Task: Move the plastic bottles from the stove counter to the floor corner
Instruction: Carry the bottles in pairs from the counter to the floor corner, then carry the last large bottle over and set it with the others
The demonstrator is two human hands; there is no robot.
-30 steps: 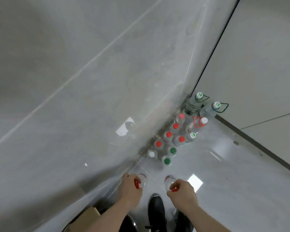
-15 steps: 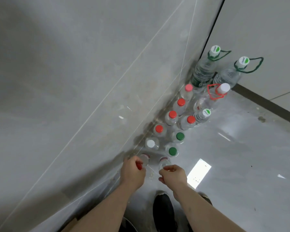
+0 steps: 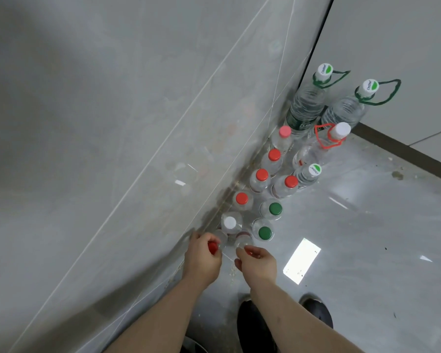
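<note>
Several clear plastic bottles stand in two rows on the grey floor along the left wall, running up to the corner. My left hand (image 3: 203, 258) grips the neck of a red-capped bottle (image 3: 218, 242) beside the wall, at the near end of the row. My right hand (image 3: 259, 262) holds the top of a second clear bottle (image 3: 243, 240) next to it; its cap is hidden by my fingers. Just beyond stand a white-capped bottle (image 3: 230, 222) and a green-capped bottle (image 3: 264, 231). Two large bottles with green strap handles (image 3: 306, 103) fill the corner.
The grey tiled wall (image 3: 112, 149) rises on the left, a pale wall (image 3: 392, 34) with a dark skirting closes the back right. My dark shoes (image 3: 255, 324) stand right below my hands. Glossy floor (image 3: 367, 250) stretches to the right.
My view has dropped closer to the floor and the corner. Both hands have carried their bottles forward and down to the near end of the rows.
</note>
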